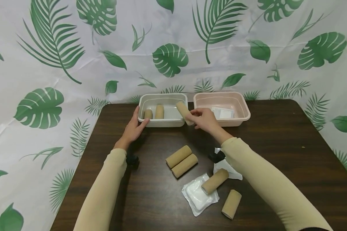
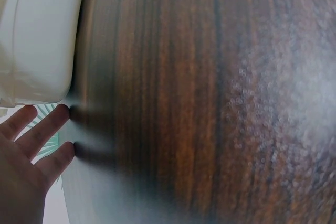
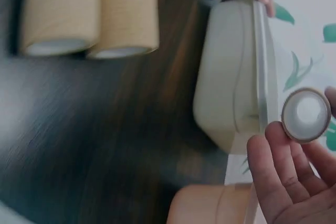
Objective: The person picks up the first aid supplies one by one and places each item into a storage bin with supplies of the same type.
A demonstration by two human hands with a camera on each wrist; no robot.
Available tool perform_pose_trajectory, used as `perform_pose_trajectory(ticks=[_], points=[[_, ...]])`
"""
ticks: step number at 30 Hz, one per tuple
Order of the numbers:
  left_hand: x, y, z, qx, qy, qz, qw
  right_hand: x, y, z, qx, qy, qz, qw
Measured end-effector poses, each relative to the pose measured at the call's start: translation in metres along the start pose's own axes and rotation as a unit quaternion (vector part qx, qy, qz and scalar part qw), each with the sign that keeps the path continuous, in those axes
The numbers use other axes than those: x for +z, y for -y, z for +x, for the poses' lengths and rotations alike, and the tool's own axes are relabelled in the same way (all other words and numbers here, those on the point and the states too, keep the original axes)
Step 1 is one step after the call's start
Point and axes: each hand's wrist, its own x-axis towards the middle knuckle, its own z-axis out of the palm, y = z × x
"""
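Head view: even light; shadow below the white tub (image 1: 162,124) near the far edge of the table (image 1: 277,144). Left wrist view: glare on the table, soft shadows beside the left hand (image 2: 25,169). Right wrist view: dimmer; two tubes (image 3: 63,9) blurred.

The left arm (image 1: 101,192), sleeved in pale yellow with the wrist (image 1: 122,143) bare, extends from the near left of the white tub (image 1: 169,123) to its left end, where the left hand (image 1: 133,128) lies with its fingers (image 2: 46,129) straight and spread, the thumb at the front rim. The right arm (image 1: 266,179), sleeved alike, slants in from the near right of the tub; the right hand (image 1: 204,119), just off the tub's right end, pinches a cardboard tube (image 1: 182,110) between thumb and fingers.
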Motion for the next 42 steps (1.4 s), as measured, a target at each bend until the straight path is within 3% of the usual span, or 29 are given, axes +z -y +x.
perform_pose_trajectory(ticks=[6, 12, 20, 28, 36, 42], points=[[0.001, 0.002, 0.000, -0.006, 0.000, 0.002, 1.0000, 0.014, 0.009, 0.015, 0.081, -0.031, 0.121, 0.9889], [-0.001, 0.001, 0.000, -0.007, -0.002, 0.001, 1.0000, 0.024, 0.019, 0.025, 0.091, -0.043, 0.155, 0.9828], [0.000, 0.001, 0.001, -0.008, 0.000, 0.002, 1.0000, 0.020, 0.014, 0.023, 0.060, -0.012, 0.104, 0.9927], [-0.001, 0.000, 0.001, -0.005, 0.000, -0.002, 1.0000, 0.010, -0.002, 0.009, 0.034, 0.034, 0.070, 0.9964], [0.000, 0.003, 0.003, -0.010, 0.003, 0.001, 0.9999, -0.010, -0.020, -0.021, 0.010, 0.121, 0.007, 0.9926], [0.000, 0.002, 0.002, -0.007, 0.003, 0.001, 1.0000, -0.029, -0.039, -0.039, -0.015, 0.164, -0.043, 0.9853]])
